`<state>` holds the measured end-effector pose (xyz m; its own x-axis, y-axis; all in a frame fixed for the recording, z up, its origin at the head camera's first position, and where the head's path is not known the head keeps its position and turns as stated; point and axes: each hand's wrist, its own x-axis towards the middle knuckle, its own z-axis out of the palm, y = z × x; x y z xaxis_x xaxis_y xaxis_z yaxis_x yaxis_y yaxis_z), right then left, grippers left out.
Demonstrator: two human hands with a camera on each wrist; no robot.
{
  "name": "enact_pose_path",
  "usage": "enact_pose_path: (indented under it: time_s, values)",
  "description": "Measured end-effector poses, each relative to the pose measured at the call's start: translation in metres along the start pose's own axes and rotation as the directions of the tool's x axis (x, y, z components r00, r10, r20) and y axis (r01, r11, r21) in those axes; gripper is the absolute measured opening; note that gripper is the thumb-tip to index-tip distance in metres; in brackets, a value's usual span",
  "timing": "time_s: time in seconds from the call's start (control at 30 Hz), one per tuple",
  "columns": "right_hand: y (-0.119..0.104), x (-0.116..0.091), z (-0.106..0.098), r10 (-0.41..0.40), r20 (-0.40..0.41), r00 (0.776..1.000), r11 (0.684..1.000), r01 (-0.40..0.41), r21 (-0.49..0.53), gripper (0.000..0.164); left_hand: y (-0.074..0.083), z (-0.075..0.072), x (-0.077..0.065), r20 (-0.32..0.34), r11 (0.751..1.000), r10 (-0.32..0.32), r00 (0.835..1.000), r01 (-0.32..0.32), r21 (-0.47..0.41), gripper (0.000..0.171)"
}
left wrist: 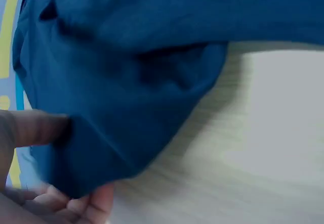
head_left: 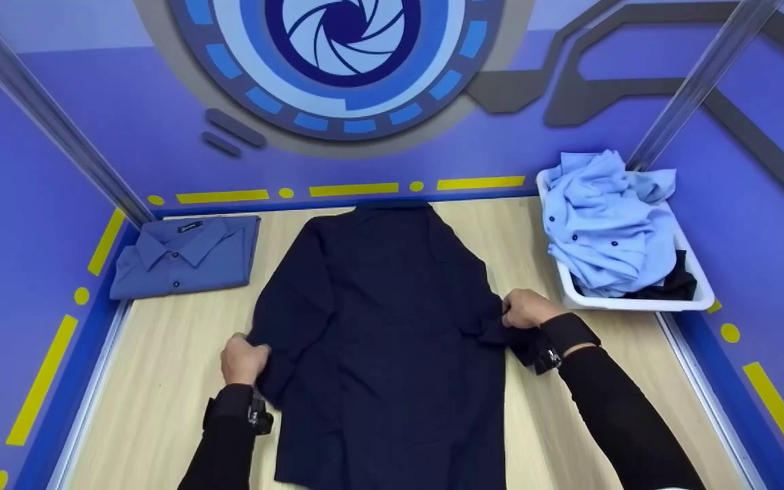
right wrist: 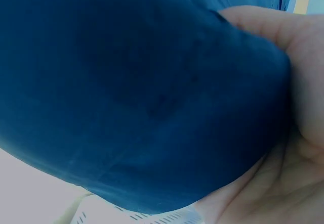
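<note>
A dark navy shirt (head_left: 399, 327) lies spread on the wooden tabletop, collar toward the back wall and its front face down. My left hand (head_left: 242, 359) grips the shirt's left-side sleeve near its lower end. In the left wrist view the thumb lies over the sleeve fabric (left wrist: 116, 128) and the fingers curl beneath it. On the other side my right hand (head_left: 527, 309) pinches the right-side sleeve, which is bunched and hangs down by the wrist. The right wrist view is mostly filled by that sleeve (right wrist: 142, 92), held between thumb and fingers.
A folded blue-grey shirt (head_left: 188, 262) lies at the back left. At the back right, a white basket (head_left: 637, 303) holds a light blue shirt (head_left: 603, 224) and a black garment (head_left: 678, 282). Printed blue-purple panels (head_left: 58, 170) wall the table on three sides.
</note>
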<state>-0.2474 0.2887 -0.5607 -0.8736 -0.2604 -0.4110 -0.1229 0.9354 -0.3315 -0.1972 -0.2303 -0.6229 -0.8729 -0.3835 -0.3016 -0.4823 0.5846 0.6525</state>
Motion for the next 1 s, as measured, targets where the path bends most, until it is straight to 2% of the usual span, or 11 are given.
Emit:
enact_pose_path:
  time_s: [0.07, 0.13, 0.3, 0.47, 0.53, 0.63, 0.73, 0.83, 0.9, 0.93, 1.0]
  values:
    - [0.0, 0.0, 0.0, -0.008, 0.003, 1.0, 1.0, 0.008, -0.006, 0.018, 0.003, -0.006, 0.0, -0.064, 0.999, 0.028, 0.998, -0.029, -0.024, 0.044]
    - [0.0, 0.0, 0.0, -0.013, -0.002, 1.0, 1.0, 0.013, -0.01, 0.019, 0.01, -0.013, 0.001, -0.156, 0.996, 0.057, 0.986, -0.067, -0.059, 0.038]
    - [-0.002, 0.0, 0.0, -0.012, -0.011, 1.0, 1.0, 0.012, -0.006, 0.018, 0.036, -0.036, 0.0, -0.357, 0.976, 0.137, 0.924, -0.188, -0.112, 0.034]
    - [-0.005, 0.001, 0.005, -0.027, -0.013, 1.0, 1.0, 0.027, -0.011, 0.012, 0.073, -0.044, -0.012, -0.412, 0.936, 0.286, 0.865, -0.345, -0.075, 0.029]
    - [-0.006, 0.001, 0.009, -0.045, -0.014, 0.999, 0.999, 0.045, -0.014, 0.009, 0.089, -0.037, -0.022, -0.396, 0.911, 0.367, 0.842, -0.411, -0.028, 0.026]
    - [-0.009, 0.002, 0.015, -0.082, -0.009, 0.997, 0.997, 0.082, -0.001, 0.006, 0.111, -0.018, -0.041, -0.326, 0.865, 0.481, 0.814, -0.5, 0.03, 0.027]
    - [-0.013, 0.005, 0.021, -0.12, -0.011, 0.993, 0.992, 0.12, 0.027, 0.006, 0.125, 0.007, -0.058, -0.224, 0.833, 0.547, 0.806, -0.552, 0.048, 0.034]
    - [-0.02, 0.007, 0.025, -0.133, -0.035, 0.99, 0.989, 0.135, 0.056, 0.007, 0.133, 0.034, -0.071, -0.123, 0.829, 0.556, 0.822, -0.559, 0.02, 0.042]
    - [-0.025, 0.008, 0.029, -0.151, -0.119, 0.981, 0.985, 0.159, 0.061, 0.013, 0.136, 0.054, -0.077, -0.061, 0.828, 0.559, 0.827, -0.56, -0.007, 0.049]
    - [-0.029, 0.009, 0.032, -0.17, -0.187, 0.968, 0.98, 0.185, 0.067, 0.016, 0.136, 0.063, -0.08, -0.033, 0.826, 0.562, 0.827, -0.563, -0.022, 0.053]
    - [-0.041, 0.01, 0.037, -0.213, -0.325, 0.921, 0.964, 0.252, 0.081, 0.022, 0.137, 0.083, -0.085, 0.028, 0.812, 0.583, 0.812, -0.582, -0.046, 0.06]
